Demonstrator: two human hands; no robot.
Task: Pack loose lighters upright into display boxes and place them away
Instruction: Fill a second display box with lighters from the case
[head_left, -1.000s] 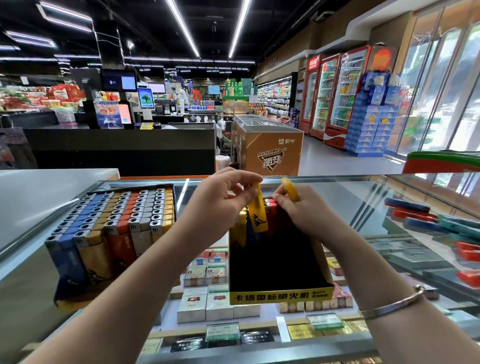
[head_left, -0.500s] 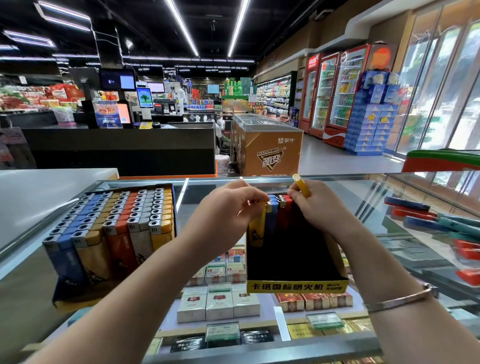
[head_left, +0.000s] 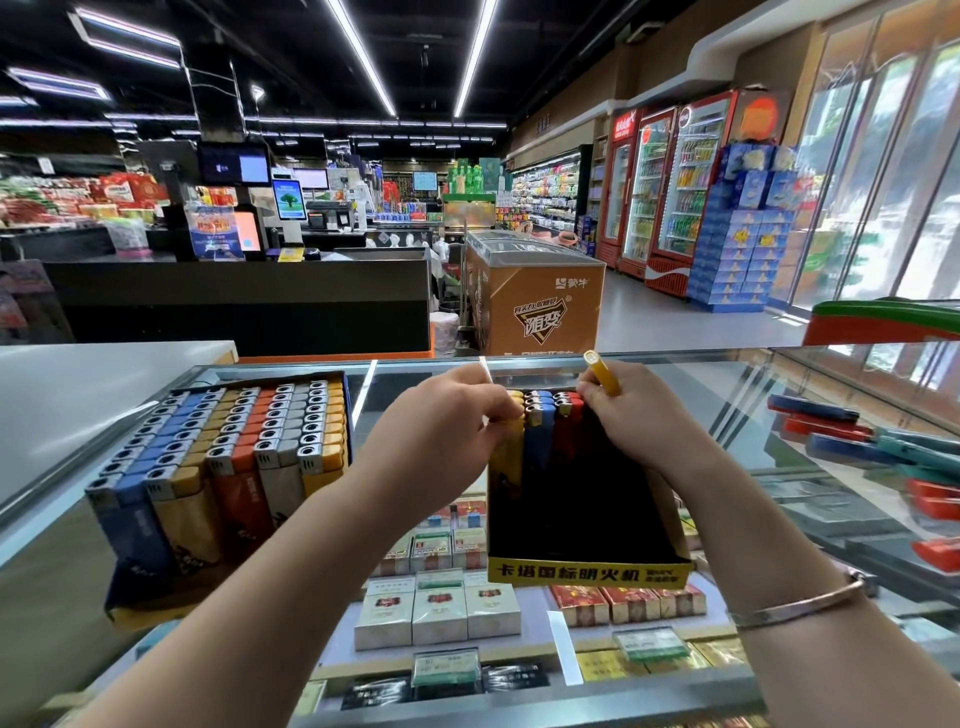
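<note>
Two hands work at the black-and-yellow cardboard display box (head_left: 587, 525) on the glass desk (head_left: 727, 384). Left hand (head_left: 441, 436) seats a yellow lighter (head_left: 511, 452) upright, far-left corner; grip apparently pinching it. Right hand (head_left: 631, 421) grasps another yellow lighter (head_left: 602, 373). Next: insert it beside the far row.

This is a supermarket, seen from behind a glass-topped tobacco surface (head_left: 727, 374). Cigarette packs (head_left: 439, 605) with price tags lie in rows under the glass, and a full display box of lighters (head_left: 228, 457) sits on top at nine o'clock. At eleven o'clock stand checkout counters (head_left: 244, 296) with screens (head_left: 289, 199). At twelve o'clock sits a branded chest freezer (head_left: 535, 296); at one o'clock, lit drink fridges (head_left: 670, 182), stocked shelves (head_left: 545, 192) and a stack of blue cartons (head_left: 737, 254). Long strip lights (head_left: 358, 52) run overhead.
</note>
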